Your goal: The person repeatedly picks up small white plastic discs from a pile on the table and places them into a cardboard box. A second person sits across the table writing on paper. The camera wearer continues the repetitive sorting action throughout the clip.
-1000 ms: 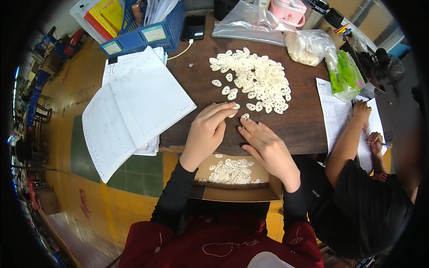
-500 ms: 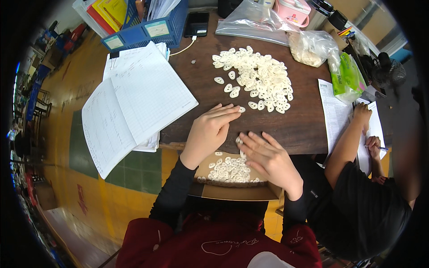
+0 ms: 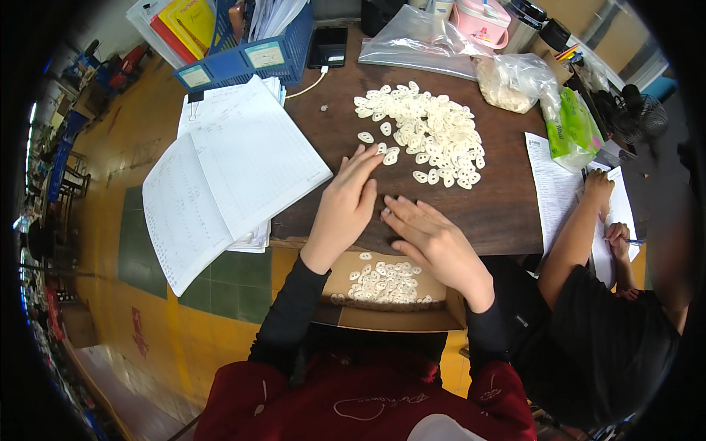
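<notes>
A pile of small cream, flat oval pieces with holes (image 3: 441,132) lies on the dark wooden table (image 3: 500,220). My left hand (image 3: 344,206) is open, its fingers stretched out over a few loose pieces (image 3: 391,156) at the pile's left edge. Nearer the table's front edge, my right hand (image 3: 437,242) lies open and flat, fingers extended to the left. One piece shows partly at its fingertips. Below the edge, a cardboard box (image 3: 397,317) in front of me holds more such pieces (image 3: 386,283).
Open notebook pages (image 3: 239,165) lie left, below a blue basket (image 3: 283,55) of papers and a phone (image 3: 328,45). Clear plastic bags (image 3: 419,45) and a green packet (image 3: 575,128) are at the back and right. A person in black (image 3: 596,345) writes on the right.
My left hand has moved forward to the loose pieces by the pile. My right hand has shifted slightly forward and left, away from above the box, with a piece at its fingertips.
</notes>
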The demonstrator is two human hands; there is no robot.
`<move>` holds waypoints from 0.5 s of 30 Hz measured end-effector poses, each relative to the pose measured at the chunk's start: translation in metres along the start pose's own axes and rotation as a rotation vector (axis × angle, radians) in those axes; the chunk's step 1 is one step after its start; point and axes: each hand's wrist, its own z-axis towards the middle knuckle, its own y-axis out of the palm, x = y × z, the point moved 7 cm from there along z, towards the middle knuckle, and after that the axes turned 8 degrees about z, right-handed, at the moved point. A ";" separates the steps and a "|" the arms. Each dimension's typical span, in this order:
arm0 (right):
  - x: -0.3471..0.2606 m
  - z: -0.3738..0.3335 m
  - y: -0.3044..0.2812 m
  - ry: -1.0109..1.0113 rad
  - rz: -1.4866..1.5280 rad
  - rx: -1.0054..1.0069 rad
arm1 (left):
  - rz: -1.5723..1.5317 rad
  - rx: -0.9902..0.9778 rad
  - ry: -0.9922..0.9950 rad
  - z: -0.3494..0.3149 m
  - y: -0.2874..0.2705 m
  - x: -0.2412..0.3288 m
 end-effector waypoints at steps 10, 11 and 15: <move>-0.030 -0.049 -0.008 -0.073 0.397 -0.180 | 0.411 -0.203 0.138 0.008 0.031 -0.002; -0.027 -0.045 -0.014 -0.071 0.346 -0.129 | 0.371 -0.193 0.141 0.007 0.029 -0.001; -0.005 -0.017 -0.035 0.019 0.108 0.086 | 0.153 -0.088 0.042 0.001 0.014 0.000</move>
